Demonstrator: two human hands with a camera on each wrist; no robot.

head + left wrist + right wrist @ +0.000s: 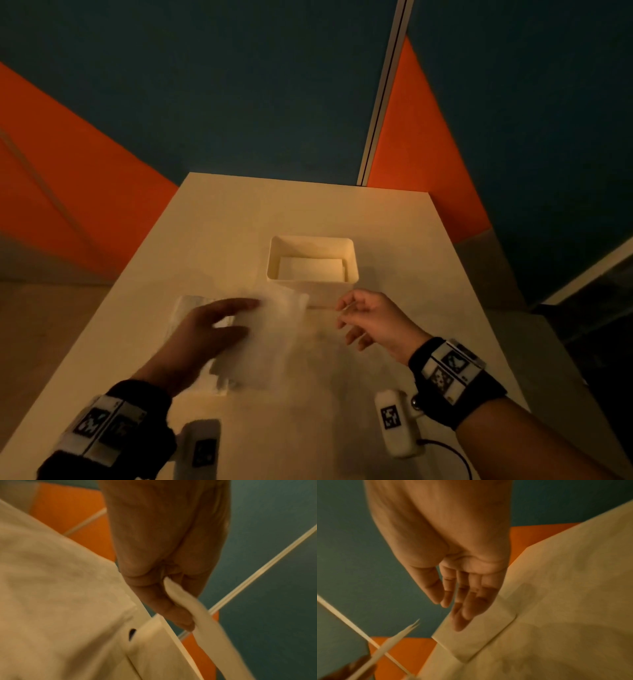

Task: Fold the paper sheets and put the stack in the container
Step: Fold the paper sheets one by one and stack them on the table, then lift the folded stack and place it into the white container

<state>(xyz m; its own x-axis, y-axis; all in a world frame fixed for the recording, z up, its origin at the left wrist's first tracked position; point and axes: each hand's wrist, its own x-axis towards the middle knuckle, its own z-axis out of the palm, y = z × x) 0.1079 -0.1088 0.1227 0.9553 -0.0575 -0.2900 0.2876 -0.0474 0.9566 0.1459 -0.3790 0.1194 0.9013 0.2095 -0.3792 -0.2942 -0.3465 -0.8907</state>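
**Thin sheet, go easy**

Left hand [209, 329] pinches a sheet [270, 335] between thumb and fingers [173, 609], lifted off the pile [185, 308] at 9 o'clock on the table [219, 219]. It looks light and floppy, so I'd grab an edge or corner. Container [352, 260] sits at 12, a folded sheet already inside. Right hand [373, 318] at 3 hovers, fingers loose, holding nothing.
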